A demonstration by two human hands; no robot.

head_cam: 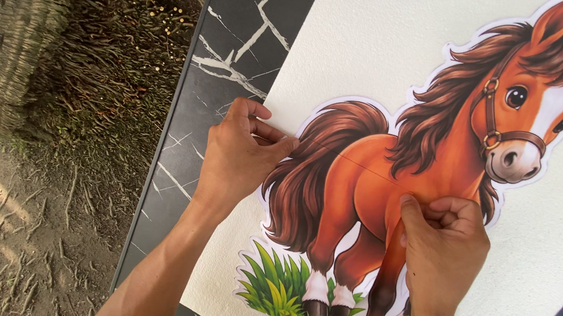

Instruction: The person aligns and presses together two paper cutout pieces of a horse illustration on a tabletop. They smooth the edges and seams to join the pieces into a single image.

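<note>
On the white foam board (pixel 398 43), which is lying across a black marble-patterned table (pixel 241 22), a large horse cutout (pixel 393 187) is resting flat, reaching from the far right corner of the board down to its near edge. The left hand (pixel 238 156) is sitting at the cutout's left border, beside the tail, with thumb and fingers pinching the white outline there. The right hand (pixel 444 244) is lying on the horse's chest, above the front legs, its fingers curled in and the thumb pressing down on the paper. The cutout is lying between and under both hands, the head pointing far right, well apart from either hand. The horse is showing an orange-brown body, a dark brown mane and tail, a white blaze, a brown halter, white socks and dark hooves standing in green grass. A thin seam is running across the body from tail to chest. Left of the table, dirt ground (pixel 4 230) and dry thatch (pixel 1 27) are showing.
</note>
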